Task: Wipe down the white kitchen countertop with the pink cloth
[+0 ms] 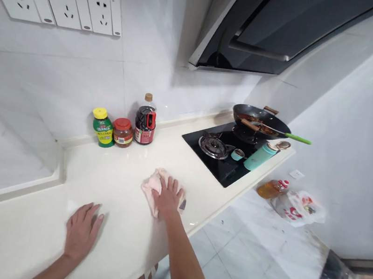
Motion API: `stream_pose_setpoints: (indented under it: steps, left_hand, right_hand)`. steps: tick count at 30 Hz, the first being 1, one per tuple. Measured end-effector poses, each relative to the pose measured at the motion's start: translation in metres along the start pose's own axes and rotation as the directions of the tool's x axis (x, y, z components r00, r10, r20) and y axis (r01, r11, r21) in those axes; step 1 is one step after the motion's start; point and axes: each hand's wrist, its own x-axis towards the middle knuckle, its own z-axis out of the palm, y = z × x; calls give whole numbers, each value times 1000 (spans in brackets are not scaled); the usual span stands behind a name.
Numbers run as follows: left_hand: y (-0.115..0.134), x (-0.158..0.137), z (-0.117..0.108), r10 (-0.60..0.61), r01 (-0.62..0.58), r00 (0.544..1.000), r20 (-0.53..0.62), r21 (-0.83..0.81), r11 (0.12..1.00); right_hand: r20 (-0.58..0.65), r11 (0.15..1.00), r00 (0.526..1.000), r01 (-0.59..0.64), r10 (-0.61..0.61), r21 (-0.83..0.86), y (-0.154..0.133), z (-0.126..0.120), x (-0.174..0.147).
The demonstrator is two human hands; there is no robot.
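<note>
My right hand (167, 199) presses down on a crumpled pale pink cloth (152, 187) on the cream countertop (106, 221). Its fingers are spread over the cloth, which bunches out to the left of the thumb. A small dark patch shows at the cloth's right edge. Farther left, my left hand (83, 230) rests on the countertop, fingers slightly bent and apart, holding nothing. Behind the cloth, against the wall, stand a green bottle with a yellow cap (103, 128), a red-lidded jar (123, 133) and a dark sauce bottle (145, 123).
To the right is a black gas hob (211, 162) with a wok (260, 120) holding food and a green-handled utensil. A turquoise flask (259, 157) and its cup (237, 154) are there too. An oil bottle (270, 189) and a plastic bag (298, 207) are on the floor.
</note>
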Motion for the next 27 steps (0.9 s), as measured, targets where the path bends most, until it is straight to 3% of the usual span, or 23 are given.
stream_pose_setpoints:
  steps: [2, 4, 7, 9, 12, 15, 17, 20, 22, 23, 25, 27]
  left_hand:
    - [0, 0, 0, -11, 11, 1000, -3, -25, 1000]
    - [-2, 0, 1, -30, 29, 1000, -6, -71, 997]
    - [-11, 2, 2, -64, 62, 998, -7, -182, 981]
    - [-19, 0, -1, -66, 65, 998, 9, -280, 958]
    - [-27, -15, -14, -35, 52, 998, 50, -383, 922]
    - [-24, -40, -34, -2, 38, 996, 90, -396, 918]
    - [-17, -57, -46, 20, 33, 991, 130, -391, 920]
    - [-5, -77, -56, 97, -20, 980, 171, -404, 915]
    - [4, -86, -59, 165, -80, 971, 171, -418, 905]
    - [8, -89, -60, 190, -105, 968, 165, -422, 901]
    - [16, -91, -63, 228, -144, 961, 155, -425, 894]
    - [23, -90, -66, 257, -185, 958, 127, -412, 892]
  right_hand:
    - [0, 1000, 1000, 22, -22, 18, -25, 8, -6]
    - [19, 986, 988, 153, -155, 64, -52, 23, -38]
    - [35, 870, 884, 450, -466, 202, -82, 45, -115]
    - [29, 776, 805, 561, -593, 289, -85, 55, -163]
    - [66, 719, 751, 596, -657, 358, -60, 58, -198]
    - [104, 769, 781, 566, -615, 298, -11, 49, -183]
    - [68, 860, 865, 481, -497, 168, 20, 39, -157]
    - [-77, 979, 976, 205, -205, -15, 39, 29, -124]
    - [-133, 996, 988, 71, -77, -44, 26, 32, -122]
    - [-129, 997, 989, 60, -65, -39, 13, 37, -129]
    - [-75, 986, 984, 164, -164, -10, -24, 53, -153]
    - [-3, 933, 933, 360, -360, 28, -64, 72, -185]
